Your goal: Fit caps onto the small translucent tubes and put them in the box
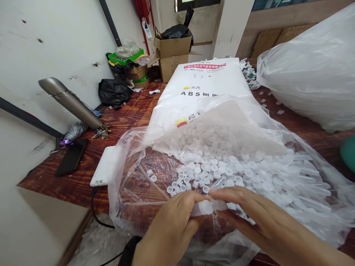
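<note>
Head view: we hold translucent pieces close together.
Our left hand and right hand each have fingers clamped on one.

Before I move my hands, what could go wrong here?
The translucent pieces between your left hand and right hand look smooth and might slip. Small white caps lie loose just beyond your fingers, so a bump could scatter them. The black cable hangs past the table edge; snagging it could drag the white device off.
</note>
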A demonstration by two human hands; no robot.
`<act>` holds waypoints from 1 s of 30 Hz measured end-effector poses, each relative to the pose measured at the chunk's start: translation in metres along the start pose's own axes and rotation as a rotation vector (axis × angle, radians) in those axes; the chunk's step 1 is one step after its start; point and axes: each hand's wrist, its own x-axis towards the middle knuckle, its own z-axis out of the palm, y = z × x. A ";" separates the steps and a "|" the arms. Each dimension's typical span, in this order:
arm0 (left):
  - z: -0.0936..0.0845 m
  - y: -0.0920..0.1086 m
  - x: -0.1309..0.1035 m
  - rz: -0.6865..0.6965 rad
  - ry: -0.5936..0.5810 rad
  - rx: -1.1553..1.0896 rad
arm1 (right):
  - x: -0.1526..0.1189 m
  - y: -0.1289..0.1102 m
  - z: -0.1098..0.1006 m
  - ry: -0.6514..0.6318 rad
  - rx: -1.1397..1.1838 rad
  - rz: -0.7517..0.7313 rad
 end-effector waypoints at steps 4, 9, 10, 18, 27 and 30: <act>-0.003 -0.001 0.001 0.103 0.009 0.012 | -0.002 -0.005 -0.006 -0.019 -0.039 -0.034; 0.003 -0.006 0.002 0.288 0.112 0.047 | -0.004 -0.009 -0.003 0.022 0.026 0.039; 0.004 -0.006 0.002 0.293 0.126 0.036 | -0.003 -0.010 -0.002 0.028 0.050 0.085; 0.005 0.004 0.001 0.001 0.045 -0.109 | 0.004 -0.011 -0.001 -0.030 0.159 0.078; 0.005 0.004 0.002 -0.006 0.030 -0.174 | -0.003 -0.006 0.001 -0.010 0.107 0.085; 0.005 0.004 0.002 -0.032 0.018 -0.194 | -0.006 -0.006 0.002 -0.026 0.100 0.078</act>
